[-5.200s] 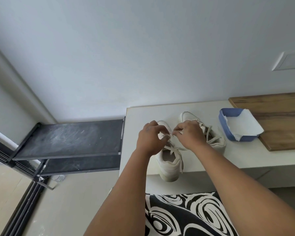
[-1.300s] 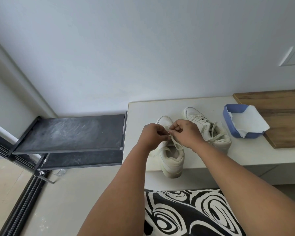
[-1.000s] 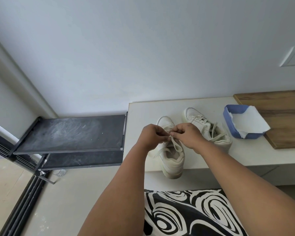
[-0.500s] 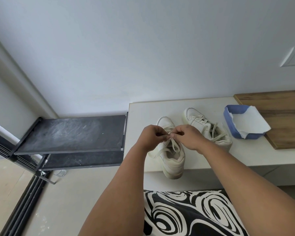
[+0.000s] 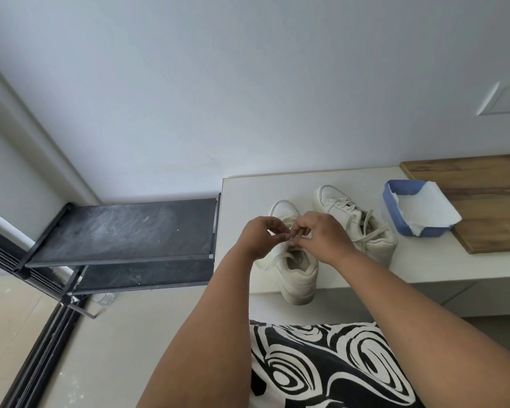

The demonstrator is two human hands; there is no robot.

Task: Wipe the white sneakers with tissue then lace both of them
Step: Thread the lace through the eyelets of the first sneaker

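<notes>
Patterned fabric (image 5: 330,366): lying nearest the camera, black and white swirls, below the forearms.
Left hand (image 5: 259,238): hovering over the near sneaker, fingers curling and pinching its lace.
Right hand (image 5: 321,234): meeting the left over the same shoe, fingertips pinching the lace too.
Near sneaker (image 5: 296,272): sitting at the front edge of the white counter (image 5: 248,189), heel overhanging toward the camera, toe pointing at the wall; lace ends being worked at the top eyelets.
Far sneaker (image 5: 354,222): resting just beside it to the right, laces threaded but lying loose over the opening.
Tissue (image 5: 424,210): lying in a blue tray (image 5: 392,207), partly on a wooden board (image 5: 483,198).
Shelf (image 5: 124,231): standing dark and dusty to the left of the counter.
Progress: wiping is looking finished; lacing of the near sneaker seems to be nearing its end, the far one appearing untied.
Writing: no brand or label is showing legibly.
</notes>
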